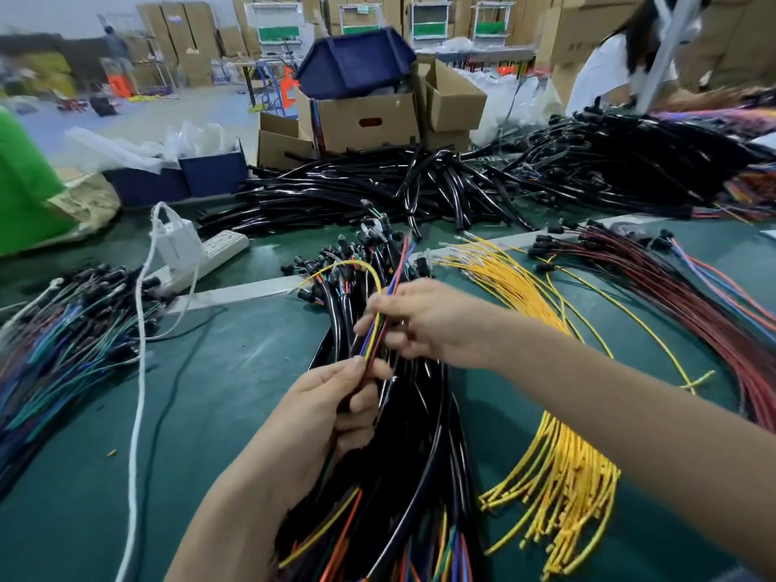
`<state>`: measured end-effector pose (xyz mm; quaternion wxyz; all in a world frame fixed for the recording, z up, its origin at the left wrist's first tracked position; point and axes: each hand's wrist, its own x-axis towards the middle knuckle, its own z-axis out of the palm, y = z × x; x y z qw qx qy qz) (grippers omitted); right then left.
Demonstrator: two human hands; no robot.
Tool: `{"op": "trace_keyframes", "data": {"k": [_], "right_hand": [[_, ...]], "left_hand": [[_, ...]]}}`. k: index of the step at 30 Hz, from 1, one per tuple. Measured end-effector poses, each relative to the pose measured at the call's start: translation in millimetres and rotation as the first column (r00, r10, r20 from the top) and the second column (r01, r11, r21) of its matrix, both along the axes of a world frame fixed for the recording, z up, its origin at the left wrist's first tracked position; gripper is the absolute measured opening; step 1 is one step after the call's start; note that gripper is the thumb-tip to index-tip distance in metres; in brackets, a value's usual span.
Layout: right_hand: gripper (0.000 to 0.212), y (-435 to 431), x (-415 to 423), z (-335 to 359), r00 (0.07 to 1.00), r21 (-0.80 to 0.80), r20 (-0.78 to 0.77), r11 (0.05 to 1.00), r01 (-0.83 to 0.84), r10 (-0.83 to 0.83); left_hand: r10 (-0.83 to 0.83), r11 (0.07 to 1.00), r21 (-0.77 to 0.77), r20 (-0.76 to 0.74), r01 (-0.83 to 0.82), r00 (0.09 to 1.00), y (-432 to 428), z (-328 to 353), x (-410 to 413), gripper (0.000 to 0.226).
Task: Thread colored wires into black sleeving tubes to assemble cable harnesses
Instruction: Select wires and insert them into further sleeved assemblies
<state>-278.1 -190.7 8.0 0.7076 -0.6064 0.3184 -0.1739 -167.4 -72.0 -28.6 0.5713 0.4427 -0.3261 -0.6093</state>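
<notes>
My left hand [331, 409] grips the end of a black sleeving tube [350, 396] above the pile of sleeved harnesses [403, 476]. A small bundle of colored wires [380, 329], yellow, blue, red and green, runs from the tube mouth up to my right hand [424, 325], which pinches it just above the left hand. One yellow wire [357, 264] of the bundle loops up and over to the left. The tube's lower part is lost among the other black cables.
Loose yellow wires [554, 468] lie to the right, red and blue wires [705, 312] beyond them. Empty black tubes [378, 191] are heaped at the back by cardboard boxes [365, 119]. A power strip [210, 254] and white cord [136, 413] lie left, beside finished harnesses [63, 329]. A person [609, 69] works far right.
</notes>
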Motion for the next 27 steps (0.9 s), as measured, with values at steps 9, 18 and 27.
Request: {"op": "trace_keyframes", "data": {"k": [9,18,27], "right_hand": [[0.014,-25,-8,17,0.993,-0.052,0.113,0.998,0.035,-0.029],[0.013,-27,-18,15,0.983,-0.035,0.184,0.999,0.029,-0.022],[0.014,-46,-32,23,0.964,0.002,0.237,0.993,0.120,-0.117]], "left_hand": [[-0.049,0.999,-0.010,-0.014,0.049,0.999,2,-5,12,0.028],[0.012,0.995,-0.097,-0.014,-0.013,1.000,4,-1,18,0.032],[0.097,0.950,-0.294,-0.051,-0.108,0.994,7,3,19,0.057]]}}
